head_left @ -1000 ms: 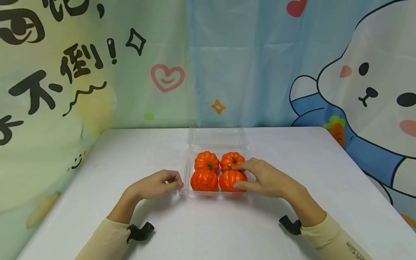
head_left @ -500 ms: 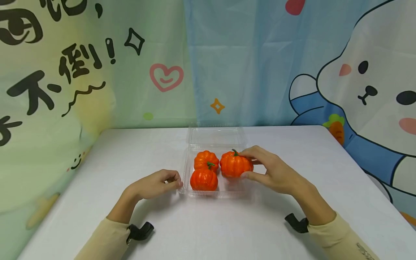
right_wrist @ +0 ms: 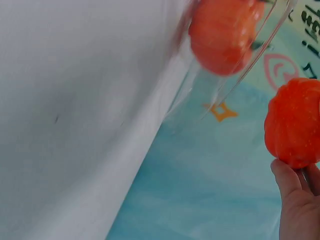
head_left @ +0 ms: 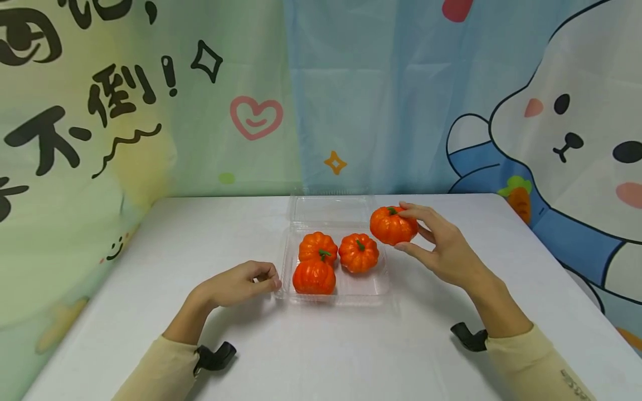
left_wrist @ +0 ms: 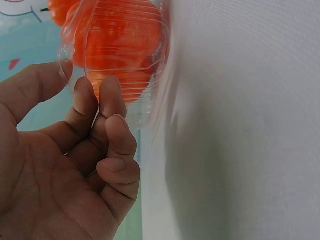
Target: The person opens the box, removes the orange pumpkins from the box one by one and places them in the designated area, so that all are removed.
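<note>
My right hand (head_left: 448,245) grips a small orange pumpkin (head_left: 393,225) with a green stem between thumb and fingers. It is raised at the right rear of a clear plastic clamshell box (head_left: 358,287), whose lid is folded back. Three similar pumpkins sit inside: a back-left one (head_left: 317,246), a front-left one (head_left: 314,278) and a back-right one (head_left: 358,253). At the box's left edge, my left hand (head_left: 246,284) pinches the rim with thumb and fingertips. The right wrist view shows the held pumpkin (right_wrist: 295,122) above the right thumb.
The box stands on a white table (head_left: 321,351). Behind the table hangs a printed curtain (head_left: 381,100) with a cartoon animal and lettering. Black wrist cameras sit on both sleeves.
The right hand has lifted the front-right pumpkin out of the box and carried it up and to the right, baring the box floor there. The left hand has stayed at the rim.
</note>
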Demonstrator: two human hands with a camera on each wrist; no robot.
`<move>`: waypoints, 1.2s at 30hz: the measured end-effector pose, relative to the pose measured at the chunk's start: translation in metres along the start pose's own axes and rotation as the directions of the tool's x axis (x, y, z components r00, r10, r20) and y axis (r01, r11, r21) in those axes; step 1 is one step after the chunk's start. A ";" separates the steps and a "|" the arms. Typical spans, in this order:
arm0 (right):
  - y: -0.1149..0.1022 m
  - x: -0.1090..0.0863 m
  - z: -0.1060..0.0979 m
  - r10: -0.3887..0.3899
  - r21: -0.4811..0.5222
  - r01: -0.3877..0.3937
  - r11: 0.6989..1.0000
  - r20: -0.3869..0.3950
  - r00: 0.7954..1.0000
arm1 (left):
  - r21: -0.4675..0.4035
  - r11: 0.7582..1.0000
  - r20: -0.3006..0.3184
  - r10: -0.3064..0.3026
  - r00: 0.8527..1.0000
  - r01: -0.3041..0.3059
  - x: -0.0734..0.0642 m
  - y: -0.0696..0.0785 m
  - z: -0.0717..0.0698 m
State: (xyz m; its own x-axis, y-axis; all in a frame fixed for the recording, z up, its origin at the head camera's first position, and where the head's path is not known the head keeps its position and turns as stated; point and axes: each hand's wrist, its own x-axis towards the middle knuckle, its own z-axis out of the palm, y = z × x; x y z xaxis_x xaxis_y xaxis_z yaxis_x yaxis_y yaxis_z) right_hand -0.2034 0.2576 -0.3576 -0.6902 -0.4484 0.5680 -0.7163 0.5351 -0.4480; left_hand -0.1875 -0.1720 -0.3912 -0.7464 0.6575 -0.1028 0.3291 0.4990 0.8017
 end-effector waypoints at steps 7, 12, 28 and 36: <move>0.026 -0.003 -0.008 0.106 -0.099 -0.114 0.989 -0.080 0.991 | -0.014 1.000 0.005 -0.002 1.000 0.002 0.000 0.000 0.001; 0.043 -0.005 -0.011 0.193 -0.130 -0.204 0.970 -0.093 0.977 | -0.007 1.000 0.010 -0.001 1.000 0.001 0.000 0.001 0.000; 0.077 -0.002 -0.009 0.287 -0.233 -0.289 0.928 -0.045 0.957 | -0.051 0.999 0.020 -0.001 1.000 0.002 0.003 -0.004 0.007; 0.090 -0.002 -0.008 0.387 -0.176 -0.372 0.911 0.056 0.920 | -0.050 0.999 0.019 -0.013 1.000 0.014 0.003 -0.004 0.002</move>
State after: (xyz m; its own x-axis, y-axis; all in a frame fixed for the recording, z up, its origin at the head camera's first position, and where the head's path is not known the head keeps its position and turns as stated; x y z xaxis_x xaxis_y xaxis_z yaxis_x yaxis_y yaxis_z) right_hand -0.2658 0.3122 -0.3935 -0.9181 -0.2457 0.3109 -0.3776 0.7805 -0.4982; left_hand -0.1902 -0.1712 -0.3961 -0.7397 0.6614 -0.1242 0.2895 0.4794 0.8284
